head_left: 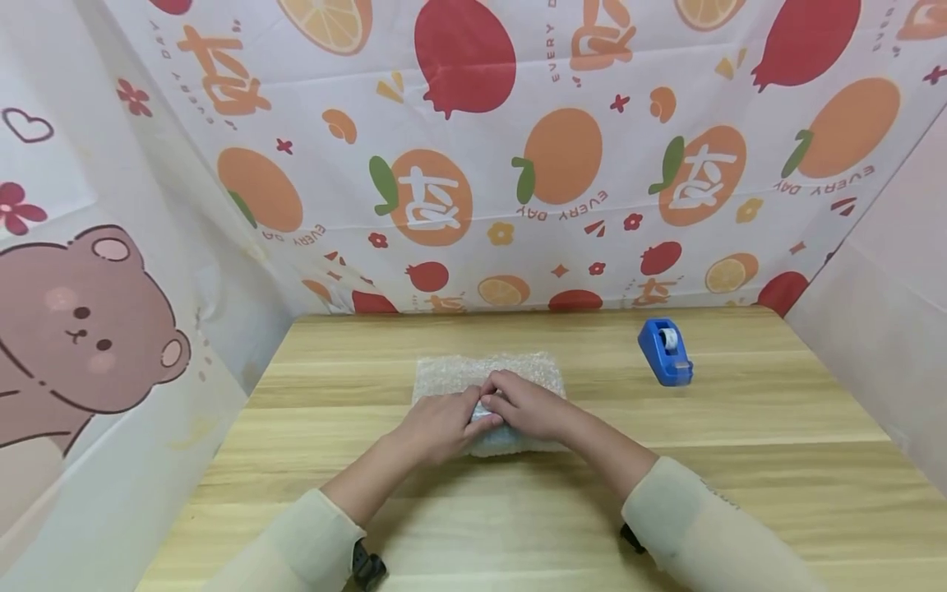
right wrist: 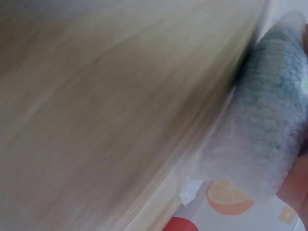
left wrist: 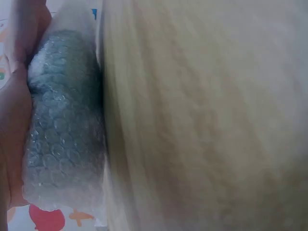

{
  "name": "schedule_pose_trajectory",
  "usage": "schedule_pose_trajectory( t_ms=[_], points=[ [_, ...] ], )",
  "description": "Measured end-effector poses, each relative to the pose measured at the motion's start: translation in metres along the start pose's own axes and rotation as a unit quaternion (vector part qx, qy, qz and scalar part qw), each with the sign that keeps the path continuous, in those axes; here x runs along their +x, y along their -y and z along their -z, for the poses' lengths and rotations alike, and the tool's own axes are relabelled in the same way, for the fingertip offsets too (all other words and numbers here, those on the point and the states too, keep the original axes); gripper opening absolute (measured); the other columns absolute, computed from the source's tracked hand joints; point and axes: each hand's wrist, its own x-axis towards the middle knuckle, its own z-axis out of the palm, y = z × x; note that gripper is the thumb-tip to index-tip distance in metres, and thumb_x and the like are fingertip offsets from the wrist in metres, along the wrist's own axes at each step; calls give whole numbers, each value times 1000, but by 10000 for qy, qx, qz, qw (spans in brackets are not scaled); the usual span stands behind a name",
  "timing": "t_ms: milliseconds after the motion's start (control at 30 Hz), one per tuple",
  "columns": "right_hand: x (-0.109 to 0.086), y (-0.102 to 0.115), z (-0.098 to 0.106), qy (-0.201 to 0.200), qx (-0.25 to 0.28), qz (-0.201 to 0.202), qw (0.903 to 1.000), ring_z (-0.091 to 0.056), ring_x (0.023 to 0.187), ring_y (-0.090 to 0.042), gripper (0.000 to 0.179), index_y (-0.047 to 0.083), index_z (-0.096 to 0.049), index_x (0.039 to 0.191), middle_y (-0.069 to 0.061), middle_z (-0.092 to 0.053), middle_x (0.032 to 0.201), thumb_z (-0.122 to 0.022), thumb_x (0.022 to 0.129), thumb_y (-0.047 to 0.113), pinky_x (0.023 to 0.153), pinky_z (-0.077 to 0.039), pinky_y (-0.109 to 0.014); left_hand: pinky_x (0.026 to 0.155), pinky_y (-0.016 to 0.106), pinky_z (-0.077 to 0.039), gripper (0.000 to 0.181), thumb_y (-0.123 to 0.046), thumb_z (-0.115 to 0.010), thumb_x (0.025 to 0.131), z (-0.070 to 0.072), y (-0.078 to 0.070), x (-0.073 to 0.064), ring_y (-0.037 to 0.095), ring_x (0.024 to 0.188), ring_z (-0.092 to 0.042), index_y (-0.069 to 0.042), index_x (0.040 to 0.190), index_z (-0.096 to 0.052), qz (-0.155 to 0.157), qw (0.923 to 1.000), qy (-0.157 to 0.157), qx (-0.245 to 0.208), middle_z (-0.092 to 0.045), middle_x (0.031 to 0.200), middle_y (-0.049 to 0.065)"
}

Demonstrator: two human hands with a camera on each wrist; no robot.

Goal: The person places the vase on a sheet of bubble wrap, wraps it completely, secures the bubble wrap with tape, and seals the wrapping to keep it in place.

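Observation:
A bundle of clear bubble wrap (head_left: 518,446) lies on the wooden table, with something blue-green showing faintly through it. From above, my left hand (head_left: 442,419) holds its middle, the thumb stretched towards the right. My right hand (head_left: 531,407) grips the same spot from the other side, with its fingers bent and meeting those of the left. A small shiny patch shows between the fingertips. In the left wrist view the rolled bubble wrap (left wrist: 65,125) stands out as a thick roll beside the hand. The right wrist view shows its end (right wrist: 264,115), with most of that hand cut off.
A blue tape dispenser (head_left: 664,353) with a roll of clear tape stands at the back right of the table (head_left: 333,362). A flat flap of bubble wrap spreads behind the hands. Fruit-patterned cloth (head_left: 488,181) hangs along the table's far edge.

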Motion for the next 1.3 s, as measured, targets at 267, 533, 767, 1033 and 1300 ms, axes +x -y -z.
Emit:
schedule_pose_trajectory(
  t_ms=[267,533,767,1033,1300],
  points=[
    [4,-6,-3,-71,-609,102,9981,-56,114,-12,25,18,-58,117,3,-61,121,-39,107,31,96,-47,-37,83,47,-53,73,-66,-31,98,-9,7,4,31,104,-68,-9,140,-48,104,9994,11,-336,-71,111,15],
    [15,-14,-3,65,-635,-126,9979,-58,117,-13,29,22,-58,118,6,-65,120,-34,107,35,99,-46,-39,89,48,-51,69,-64,-28,100,-12,16,12,31,109,-66,-10,137,-51,275,9971,160,-693,-69,116,15],
    [25,-22,2,-11,-274,-268,9993,-60,114,-17,27,22,-60,114,4,-67,113,-36,107,30,100,-46,-41,94,51,-49,73,-65,-20,100,-10,21,24,30,119,-61,-14,146,-43,423,9913,442,-1162,-63,132,11],
    [33,-30,7,-4,-113,-382,9992,-57,108,-17,26,23,-60,102,3,-63,108,-35,107,29,95,-46,-40,73,43,-51,64,-68,-19,98,-4,23,33,21,89,-65,-19,128,-47,545,9874,632,-1344,-68,104,4],
    [45,-30,16,-131,-552,-330,9978,-52,94,-16,30,19,-64,95,-2,-57,97,-36,104,22,82,-45,-35,72,40,-48,66,-71,-18,96,3,29,43,20,81,-61,-18,121,-46,830,9740,856,-1926,-63,90,2]
  ],
)
